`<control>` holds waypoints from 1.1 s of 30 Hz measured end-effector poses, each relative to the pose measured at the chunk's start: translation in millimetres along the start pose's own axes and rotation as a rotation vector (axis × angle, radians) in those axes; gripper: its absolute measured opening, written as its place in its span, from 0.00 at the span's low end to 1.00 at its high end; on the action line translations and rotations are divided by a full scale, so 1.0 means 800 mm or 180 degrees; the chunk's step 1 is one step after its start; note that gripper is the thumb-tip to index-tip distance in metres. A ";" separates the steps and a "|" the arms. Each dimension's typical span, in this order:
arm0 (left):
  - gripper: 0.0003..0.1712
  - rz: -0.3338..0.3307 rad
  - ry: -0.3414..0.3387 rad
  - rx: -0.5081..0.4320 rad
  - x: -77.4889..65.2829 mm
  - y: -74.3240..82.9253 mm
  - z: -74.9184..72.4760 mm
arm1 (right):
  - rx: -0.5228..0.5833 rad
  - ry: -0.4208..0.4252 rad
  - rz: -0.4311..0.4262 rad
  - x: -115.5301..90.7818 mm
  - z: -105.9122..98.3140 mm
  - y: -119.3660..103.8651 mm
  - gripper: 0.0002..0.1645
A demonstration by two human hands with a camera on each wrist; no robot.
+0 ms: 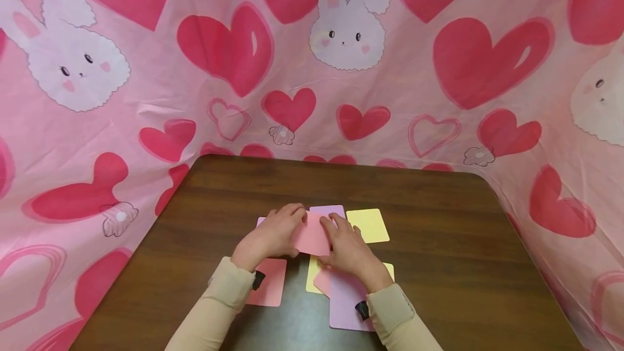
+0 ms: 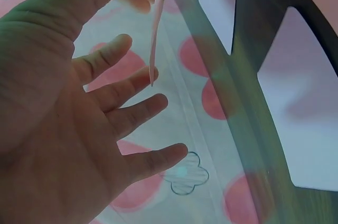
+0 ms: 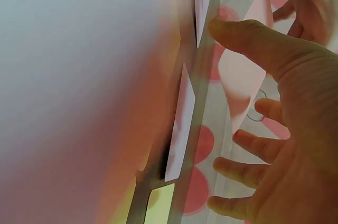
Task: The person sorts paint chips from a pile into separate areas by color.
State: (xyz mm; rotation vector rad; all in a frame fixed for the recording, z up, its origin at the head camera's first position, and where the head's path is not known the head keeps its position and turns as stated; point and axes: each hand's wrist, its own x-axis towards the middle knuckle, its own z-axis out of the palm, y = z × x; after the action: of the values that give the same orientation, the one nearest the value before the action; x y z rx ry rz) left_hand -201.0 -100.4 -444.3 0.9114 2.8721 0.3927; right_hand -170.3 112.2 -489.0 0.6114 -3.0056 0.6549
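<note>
Sleeves [image 1: 200, 313] foremost, head view: pink card [image 1: 311, 236] between left hand [image 1: 271, 236] and right hand [image 1: 350, 249], off the counter [image 1: 448, 215], neither nearer. Left wrist: card edge-on, pinched by thumb and fingers. Right wrist: thumb and fingertips grip its opposite side.

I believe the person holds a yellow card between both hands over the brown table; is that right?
The colour is wrong: the head view shows a pink card between the left hand and right hand, over the brown table.
</note>
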 end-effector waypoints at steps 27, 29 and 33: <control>0.37 -0.0548 -0.0306 -0.0534 -0.111 -0.043 0.003 | -0.0371 -0.0455 -0.0743 -0.005 0.044 -0.074 0.44; 0.37 -0.0587 -0.0332 -0.0547 -0.117 -0.045 0.005 | -0.0397 -0.0461 -0.0793 -0.006 0.049 -0.078 0.44; 0.37 -0.0717 -0.0385 -0.0647 -0.129 -0.049 0.009 | -0.0459 -0.0457 -0.0852 -0.008 0.059 -0.086 0.43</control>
State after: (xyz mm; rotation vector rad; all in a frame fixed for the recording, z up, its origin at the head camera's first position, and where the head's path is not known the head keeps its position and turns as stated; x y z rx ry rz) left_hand -137.7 -189.5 -460.2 0.5519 2.7223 0.5709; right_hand -134.6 37.9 -504.9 1.0675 -2.9802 0.3920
